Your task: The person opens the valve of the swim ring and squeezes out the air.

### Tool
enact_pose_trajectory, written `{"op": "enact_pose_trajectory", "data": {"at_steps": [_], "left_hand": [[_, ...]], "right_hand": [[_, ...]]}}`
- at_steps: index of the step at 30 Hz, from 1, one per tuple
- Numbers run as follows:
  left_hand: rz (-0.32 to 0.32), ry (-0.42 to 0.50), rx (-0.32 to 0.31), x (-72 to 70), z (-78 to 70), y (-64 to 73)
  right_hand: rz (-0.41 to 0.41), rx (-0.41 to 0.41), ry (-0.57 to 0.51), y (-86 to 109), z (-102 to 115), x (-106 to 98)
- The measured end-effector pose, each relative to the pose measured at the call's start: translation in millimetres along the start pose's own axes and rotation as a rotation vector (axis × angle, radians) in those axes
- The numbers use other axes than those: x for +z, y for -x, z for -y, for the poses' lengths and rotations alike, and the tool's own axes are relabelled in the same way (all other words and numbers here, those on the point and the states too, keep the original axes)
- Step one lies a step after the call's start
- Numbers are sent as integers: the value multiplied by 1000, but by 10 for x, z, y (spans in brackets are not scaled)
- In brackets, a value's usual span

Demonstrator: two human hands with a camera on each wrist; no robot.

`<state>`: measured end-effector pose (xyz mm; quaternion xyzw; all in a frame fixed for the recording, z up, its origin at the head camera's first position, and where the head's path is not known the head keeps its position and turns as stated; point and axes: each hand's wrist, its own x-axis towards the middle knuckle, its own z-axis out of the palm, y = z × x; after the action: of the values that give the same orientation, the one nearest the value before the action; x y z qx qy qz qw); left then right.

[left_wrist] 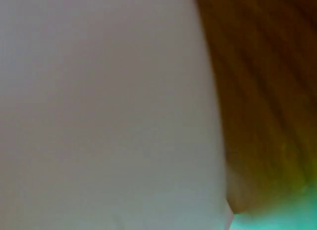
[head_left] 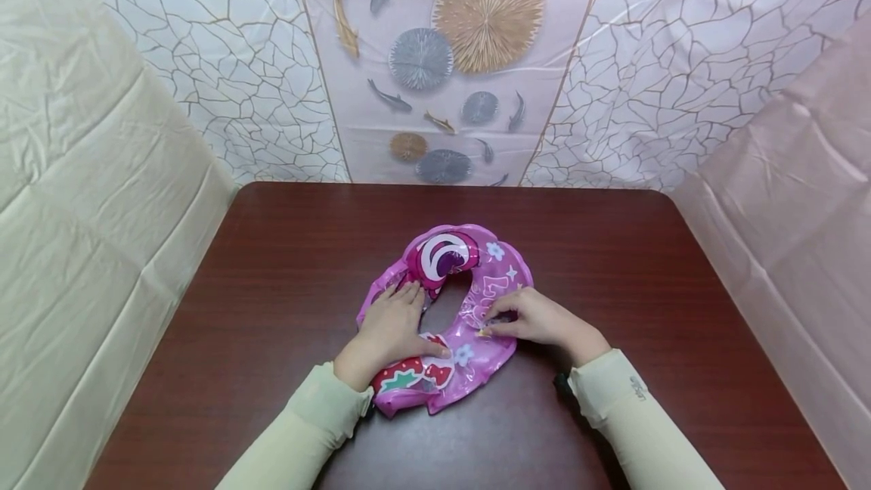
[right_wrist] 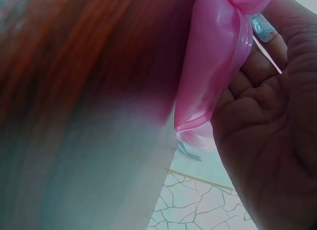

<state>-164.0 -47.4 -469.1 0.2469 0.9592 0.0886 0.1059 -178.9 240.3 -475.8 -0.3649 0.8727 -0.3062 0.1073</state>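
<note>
between the bench's [head_left: 292,271] side edges, left hand [head_left: 395,327] spread on a glossy vinyl swim ring [head_left: 478,307]; right hand [head_left: 540,320] pinches its clear valve [right_wrist: 260,28].

1. A dark reddish-brown, wood-grained table with rounded far corners [head_left: 292,286] carries a pale glare [head_left: 469,448] at its near middle.
2. Behind it hangs white, gold-veined crackle-patterned sheeting [head_left: 224,59], flanking a pale pink panel printed with grey and gold discs and fish [head_left: 469,83].
3. Creased cream sheeting [head_left: 102,210] lines the left; creased pinkish sheeting [head_left: 796,210], the right.
</note>
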Motion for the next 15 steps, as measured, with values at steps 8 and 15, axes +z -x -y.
{"op": "enact_pose_trajectory", "data": {"at_steps": [8, 15], "left_hand": [[17, -8, -11, 1, -5, -7], [30, -9, -9, 10, -4, -9]], "right_hand": [[5, 12, -4, -13, -6, 2], [7, 22, -9, -11, -8, 8]]}}
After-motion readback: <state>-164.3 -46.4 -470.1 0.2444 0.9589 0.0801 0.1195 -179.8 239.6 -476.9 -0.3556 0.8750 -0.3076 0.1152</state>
